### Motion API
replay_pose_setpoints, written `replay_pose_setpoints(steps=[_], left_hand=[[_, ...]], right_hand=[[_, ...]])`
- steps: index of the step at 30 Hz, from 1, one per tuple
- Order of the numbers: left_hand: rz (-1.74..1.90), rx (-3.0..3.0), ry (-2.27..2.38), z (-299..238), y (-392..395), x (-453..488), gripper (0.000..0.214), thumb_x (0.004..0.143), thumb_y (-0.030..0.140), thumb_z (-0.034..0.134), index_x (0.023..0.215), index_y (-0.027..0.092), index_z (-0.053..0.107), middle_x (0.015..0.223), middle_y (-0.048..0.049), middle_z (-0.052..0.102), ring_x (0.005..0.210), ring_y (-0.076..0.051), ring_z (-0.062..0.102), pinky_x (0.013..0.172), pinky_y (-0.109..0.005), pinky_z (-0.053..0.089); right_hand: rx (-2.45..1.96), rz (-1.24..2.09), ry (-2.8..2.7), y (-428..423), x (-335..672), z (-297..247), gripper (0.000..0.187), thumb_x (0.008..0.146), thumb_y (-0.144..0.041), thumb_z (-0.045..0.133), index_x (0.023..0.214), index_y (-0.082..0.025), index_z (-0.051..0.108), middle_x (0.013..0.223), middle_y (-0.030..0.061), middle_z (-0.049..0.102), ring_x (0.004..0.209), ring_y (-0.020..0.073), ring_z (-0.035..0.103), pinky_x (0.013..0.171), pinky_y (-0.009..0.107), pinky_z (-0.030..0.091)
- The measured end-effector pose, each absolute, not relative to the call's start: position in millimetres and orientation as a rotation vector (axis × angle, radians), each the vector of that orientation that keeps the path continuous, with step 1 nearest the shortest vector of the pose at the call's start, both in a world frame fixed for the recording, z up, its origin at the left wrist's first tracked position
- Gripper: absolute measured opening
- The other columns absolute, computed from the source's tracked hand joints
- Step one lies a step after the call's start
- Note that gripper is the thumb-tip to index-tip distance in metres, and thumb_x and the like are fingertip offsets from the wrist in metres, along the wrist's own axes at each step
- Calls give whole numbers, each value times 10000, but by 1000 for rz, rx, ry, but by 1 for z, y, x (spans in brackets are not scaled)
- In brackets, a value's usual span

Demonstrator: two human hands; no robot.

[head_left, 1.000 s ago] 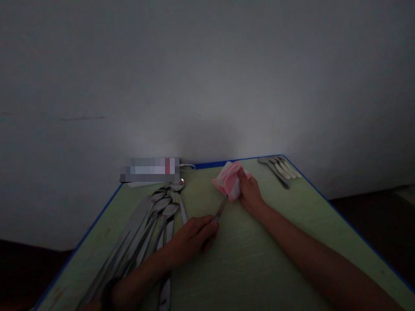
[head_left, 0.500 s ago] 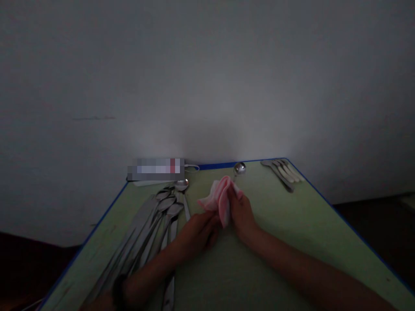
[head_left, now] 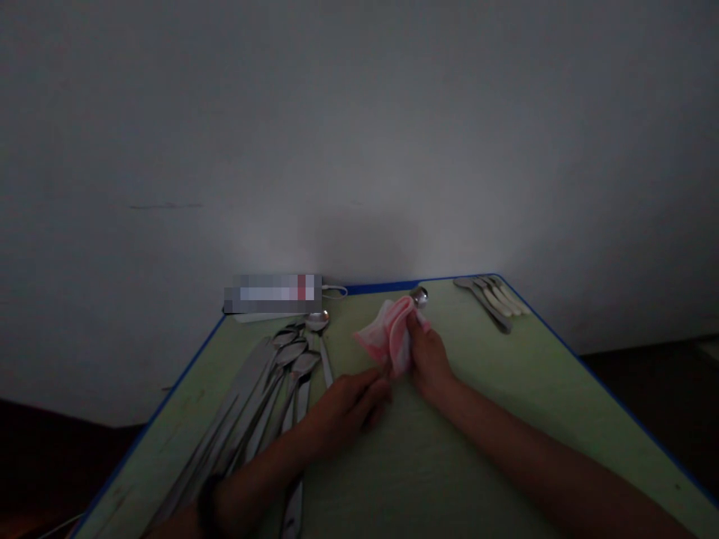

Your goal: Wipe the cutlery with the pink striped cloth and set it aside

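Observation:
My right hand point(head_left: 432, 363) is closed around a pink and white cloth point(head_left: 392, 333), which is wrapped about the stem of a shiny metal spoon. Only the round bowl of the spoon point(head_left: 419, 296) shows, poking out beyond the cloth at the far side. My left hand point(head_left: 353, 404) pinches at the cloth's lower end, where the spoon's handle would come out; the handle itself is hidden by fingers and cloth. Left of that hand lie several metal spoons point(head_left: 305, 364), bowls pointing away from me, partly covered by my left forearm.
Long flat cutlery, perhaps knives point(head_left: 247, 374), lies left of the spoons. Several pieces with pale handles, apparently forks point(head_left: 502, 298), rest at the far right beside a dark metal piece point(head_left: 487, 307). A blurred-out box point(head_left: 275, 293) stands at the back left against the wall.
Both hands have shifted slightly right. The cloth has slid up the spoon towards its bowl, now covering more of it, and the bowl has turned.

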State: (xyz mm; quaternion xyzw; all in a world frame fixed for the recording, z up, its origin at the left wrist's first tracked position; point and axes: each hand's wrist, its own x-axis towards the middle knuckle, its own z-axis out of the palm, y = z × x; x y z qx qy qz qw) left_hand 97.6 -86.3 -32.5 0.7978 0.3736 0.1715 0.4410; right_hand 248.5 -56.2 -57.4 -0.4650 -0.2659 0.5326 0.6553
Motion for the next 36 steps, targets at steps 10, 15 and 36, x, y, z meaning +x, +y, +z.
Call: replay_pose_setpoints(steps=[10, 15, 36], left_hand=[[510, 1766, 1084, -37, -87, 98, 381, 891, 440, 288, 708, 170, 485, 443, 68, 463, 388, -86, 421, 426, -182, 354], [557, 1785, 972, -38, -86, 96, 413, 888, 460, 262, 699, 164, 479, 459, 51, 484, 403, -88, 442, 431, -187, 350], [553, 1868, 1221, -30, -83, 100, 444, 866, 474, 323, 556, 179, 443, 454, 49, 444, 437, -101, 446, 463, -204, 342]], right_hand=[[-1196, 1116, -874, -62, 250, -54, 379, 699, -538, 543, 635, -164, 537, 524, -19, 518, 458, 100, 421, 423, 206, 312], [-1229, 1013, -970, -65, 249, -54, 371, 714, -518, 541, 651, -153, 531, 551, -23, 494, 482, 90, 398, 424, 200, 302], [-1177, 1035, -962, -63, 250, -52, 362, 728, -501, 528, 725, -147, 601, 548, -24, 509, 458, 87, 373, 416, 202, 281]])
